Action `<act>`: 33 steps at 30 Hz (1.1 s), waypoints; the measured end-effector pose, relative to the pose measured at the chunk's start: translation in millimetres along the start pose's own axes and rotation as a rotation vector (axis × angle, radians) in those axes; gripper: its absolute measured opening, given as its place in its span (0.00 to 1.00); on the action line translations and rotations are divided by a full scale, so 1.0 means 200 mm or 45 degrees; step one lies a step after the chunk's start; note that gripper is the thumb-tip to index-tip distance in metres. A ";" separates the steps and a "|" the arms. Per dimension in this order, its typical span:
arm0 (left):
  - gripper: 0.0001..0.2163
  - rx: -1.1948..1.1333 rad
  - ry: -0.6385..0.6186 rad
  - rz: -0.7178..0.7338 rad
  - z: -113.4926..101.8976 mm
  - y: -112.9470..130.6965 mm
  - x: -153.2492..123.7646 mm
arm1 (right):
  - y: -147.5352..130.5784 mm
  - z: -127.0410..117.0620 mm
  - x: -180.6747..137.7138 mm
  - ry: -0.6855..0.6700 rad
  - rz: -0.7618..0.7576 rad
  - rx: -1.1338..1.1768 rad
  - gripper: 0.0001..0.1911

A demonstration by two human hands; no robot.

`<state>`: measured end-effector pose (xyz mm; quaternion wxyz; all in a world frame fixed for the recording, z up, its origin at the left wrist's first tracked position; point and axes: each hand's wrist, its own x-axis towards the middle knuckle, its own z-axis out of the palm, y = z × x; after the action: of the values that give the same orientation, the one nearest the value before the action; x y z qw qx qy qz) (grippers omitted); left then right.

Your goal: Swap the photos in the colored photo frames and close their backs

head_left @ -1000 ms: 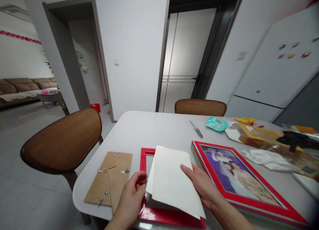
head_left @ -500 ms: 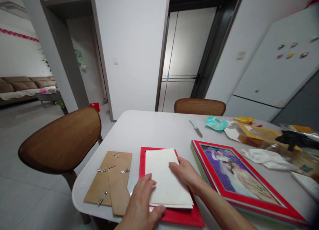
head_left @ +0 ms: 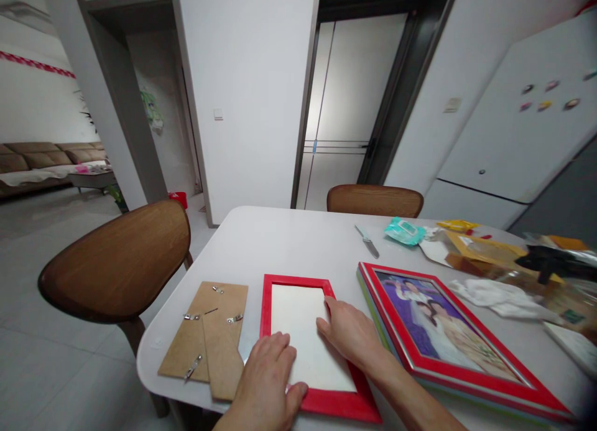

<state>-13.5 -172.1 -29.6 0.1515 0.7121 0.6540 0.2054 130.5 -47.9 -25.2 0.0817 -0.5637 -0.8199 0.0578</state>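
A small red picture frame lies on the table in front of me. White card or paper now sits inside its opening, level within the red border. My left hand rests over the frame's lower left side, fingers extended and thumb on the lower edge. Across the right side lies my right hand, its thumb and fingertips apart on the white sheet near the border. Left of the frame is a brown backing board with metal clips and a stand leg.
A larger red-framed photo lies atop other frames on the right. Behind it are a knife, a teal wipes pack, a white cloth and assorted packaging. Wooden chairs stand around the white table.
The white sheet, which lay loosely over the red frame and overlapped its border, has dropped into the frame's opening. Both hands stay at the frame, with small shifts.
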 end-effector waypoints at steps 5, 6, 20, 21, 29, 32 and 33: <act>0.24 0.045 -0.146 -0.004 -0.02 0.04 0.00 | -0.07 0.02 -0.03 0.068 -0.128 0.140 0.17; 0.26 0.048 -0.165 -0.002 -0.03 0.05 0.00 | -0.11 0.02 -0.05 0.058 -0.188 0.228 0.18; 0.30 0.494 0.388 0.019 -0.18 -0.76 -0.45 | -0.58 0.05 -0.24 -0.058 -0.702 0.448 0.21; 0.29 0.515 0.406 0.056 -0.18 -0.77 -0.46 | -0.63 0.07 -0.25 -0.061 -0.699 0.430 0.24; 0.25 0.499 0.575 0.259 -0.26 -0.72 -0.43 | -0.69 -0.01 -0.30 -0.217 -0.584 0.996 0.25; 0.25 0.503 0.590 0.300 -0.27 -0.54 -0.37 | -0.54 -0.14 -0.33 -0.163 -0.662 1.056 0.23; 0.24 0.484 0.593 0.332 -0.26 -0.47 -0.34 | -0.47 -0.17 -0.34 -0.135 -0.667 1.034 0.23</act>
<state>-124.9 -232.4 -35.4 -0.1654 0.7393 0.6009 0.2547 75.1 -144.9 21.8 0.2649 -0.2571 -0.8485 0.3792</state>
